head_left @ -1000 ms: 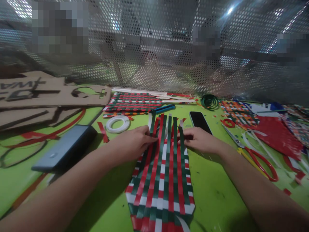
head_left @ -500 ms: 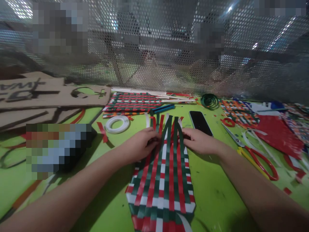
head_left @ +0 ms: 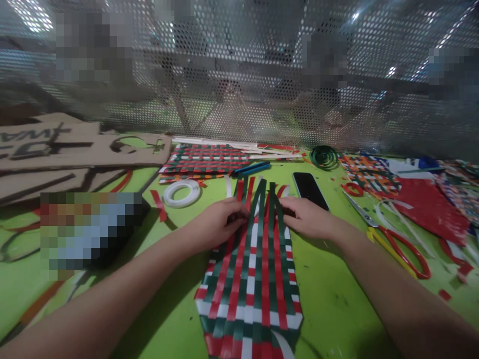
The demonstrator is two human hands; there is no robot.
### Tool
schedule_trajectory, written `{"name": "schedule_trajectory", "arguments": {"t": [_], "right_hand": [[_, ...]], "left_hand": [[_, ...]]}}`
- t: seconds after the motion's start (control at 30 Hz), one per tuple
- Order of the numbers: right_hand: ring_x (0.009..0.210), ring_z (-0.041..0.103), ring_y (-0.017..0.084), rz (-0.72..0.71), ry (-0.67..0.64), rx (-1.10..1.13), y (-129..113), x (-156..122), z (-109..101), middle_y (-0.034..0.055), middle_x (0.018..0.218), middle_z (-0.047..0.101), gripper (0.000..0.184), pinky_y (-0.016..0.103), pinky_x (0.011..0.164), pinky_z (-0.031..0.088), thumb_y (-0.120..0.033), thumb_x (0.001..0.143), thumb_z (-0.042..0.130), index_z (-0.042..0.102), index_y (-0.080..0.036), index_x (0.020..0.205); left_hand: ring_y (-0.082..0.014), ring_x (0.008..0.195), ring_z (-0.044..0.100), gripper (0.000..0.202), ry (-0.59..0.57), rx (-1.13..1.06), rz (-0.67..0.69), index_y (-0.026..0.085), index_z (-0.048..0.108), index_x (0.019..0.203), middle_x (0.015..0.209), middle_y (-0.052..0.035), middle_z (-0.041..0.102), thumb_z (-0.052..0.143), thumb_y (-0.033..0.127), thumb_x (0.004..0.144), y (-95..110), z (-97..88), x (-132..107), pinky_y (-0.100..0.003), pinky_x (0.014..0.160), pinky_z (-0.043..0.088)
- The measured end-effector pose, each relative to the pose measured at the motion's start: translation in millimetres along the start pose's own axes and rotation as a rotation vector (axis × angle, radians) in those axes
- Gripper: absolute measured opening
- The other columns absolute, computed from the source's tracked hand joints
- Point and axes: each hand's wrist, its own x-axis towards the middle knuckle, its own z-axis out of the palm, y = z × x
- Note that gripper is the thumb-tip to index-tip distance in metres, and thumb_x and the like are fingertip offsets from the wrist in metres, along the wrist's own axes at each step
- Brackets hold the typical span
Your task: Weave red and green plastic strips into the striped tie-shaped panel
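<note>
A woven mat of red, green and white strips [head_left: 251, 284] lies on the green table [head_left: 337, 299] in front of me. Its loose strip ends [head_left: 262, 192] fan out at the far side. My left hand [head_left: 215, 224] rests on the mat's far left edge, fingers curled and pinching the strips there. My right hand [head_left: 309, 217] is at the far right edge, fingers closed on the green and red strips. Both hands squeeze the loose ends toward each other.
A black phone [head_left: 310, 189] lies just beyond my right hand. Red-handled scissors [head_left: 392, 242] lie to the right. A white tape roll [head_left: 182, 192], a green strip coil [head_left: 325, 156], a second woven mat [head_left: 205, 158], cardboard sheets [head_left: 75, 149] and coloured scraps [head_left: 419, 199] surround them. A perforated metal screen [head_left: 239, 75] stands behind.
Both hands have slid a little farther up the mat and drawn closer together. The loose strip ends have been gathered and now fan upward more tightly.
</note>
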Motion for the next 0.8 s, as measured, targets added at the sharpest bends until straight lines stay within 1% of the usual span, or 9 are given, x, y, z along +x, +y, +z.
{"name": "schedule_trajectory", "arguments": {"t": [0.07, 0.23, 0.33, 0.47, 0.6, 0.63, 0.7, 0.8], "right_hand": [[0.102, 0.066, 0.028, 0.007, -0.012, 0.002, 1, 0, 0, 0.0076, 0.108, 0.076, 0.021, 0.038, 0.091, 0.052, -0.021, 0.092, 0.063, 0.076, -0.025, 0.108], [0.102, 0.067, 0.023, 0.037, -0.080, 0.088, 4, -2, -2, 0.0063, 0.119, 0.073, 0.031, 0.034, 0.091, 0.053, -0.015, 0.093, 0.055, 0.074, -0.024, 0.115], [0.104, 0.066, 0.024, 0.039, -0.078, 0.033, 5, -2, -3, 0.0065, 0.121, 0.072, 0.033, 0.036, 0.094, 0.052, -0.013, 0.093, 0.053, 0.074, -0.024, 0.116], [0.108, 0.064, 0.025, 0.027, -0.063, -0.027, 7, -1, -3, 0.0061, 0.123, 0.071, 0.033, 0.039, 0.099, 0.050, -0.014, 0.094, 0.051, 0.075, -0.026, 0.114], [0.118, 0.060, 0.028, 0.020, -0.032, -0.114, 7, 1, -3, 0.0072, 0.125, 0.070, 0.030, 0.043, 0.109, 0.044, -0.019, 0.097, 0.051, 0.076, -0.026, 0.112], [0.118, 0.060, 0.028, 0.017, -0.033, -0.118, 6, 1, -3, 0.0075, 0.124, 0.070, 0.029, 0.043, 0.109, 0.044, -0.020, 0.096, 0.052, 0.076, -0.026, 0.111], [0.113, 0.062, 0.027, 0.007, -0.041, -0.080, 2, 1, -3, 0.0076, 0.119, 0.072, 0.026, 0.041, 0.103, 0.047, -0.021, 0.095, 0.055, 0.076, -0.026, 0.111], [0.099, 0.066, 0.025, 0.011, -0.031, -0.011, -2, 0, -2, 0.0073, 0.109, 0.074, 0.022, 0.036, 0.086, 0.052, -0.022, 0.094, 0.058, 0.075, -0.024, 0.107]], "left_hand": [[-0.0169, 0.082, 0.063, 0.016, -0.004, 0.009, 0.007, 0.022, 0.071, 0.102, 0.098, -0.0033, 0.068, 0.057, 0.023, 0.094, 0, -0.5, 0, -0.028, 0.073, 0.052], [-0.0168, 0.082, 0.063, 0.016, -0.007, 0.046, 0.011, 0.022, 0.071, 0.102, 0.099, -0.0037, 0.069, 0.057, 0.023, 0.094, -1, -1.2, 1, -0.028, 0.074, 0.052], [-0.0179, 0.085, 0.063, 0.016, -0.009, 0.066, 0.042, 0.022, 0.072, 0.102, 0.099, -0.0039, 0.069, 0.059, 0.024, 0.094, -2, -1.9, 1, -0.029, 0.077, 0.052], [-0.0178, 0.088, 0.064, 0.014, -0.014, 0.027, 0.059, 0.022, 0.073, 0.099, 0.098, -0.0033, 0.069, 0.060, 0.021, 0.094, -3, -2.4, 1, -0.030, 0.081, 0.051], [-0.0161, 0.081, 0.064, 0.011, -0.020, -0.005, 0.021, 0.022, 0.072, 0.097, 0.093, -0.0020, 0.069, 0.062, 0.022, 0.093, -3, -2.0, 1, -0.028, 0.073, 0.051], [-0.0157, 0.078, 0.063, 0.011, -0.021, -0.008, 0.009, 0.022, 0.072, 0.096, 0.092, -0.0017, 0.068, 0.062, 0.023, 0.093, -3, -2.1, 1, -0.027, 0.071, 0.051], [-0.0153, 0.076, 0.063, 0.010, -0.023, -0.010, 0.000, 0.022, 0.071, 0.097, 0.090, -0.0013, 0.068, 0.062, 0.024, 0.092, -2, -2.6, 1, -0.027, 0.069, 0.050], [-0.0155, 0.076, 0.062, 0.009, -0.037, -0.001, 0.017, 0.022, 0.070, 0.097, 0.089, -0.0013, 0.068, 0.062, 0.024, 0.092, -1, -3.7, 1, -0.027, 0.068, 0.050]]}}
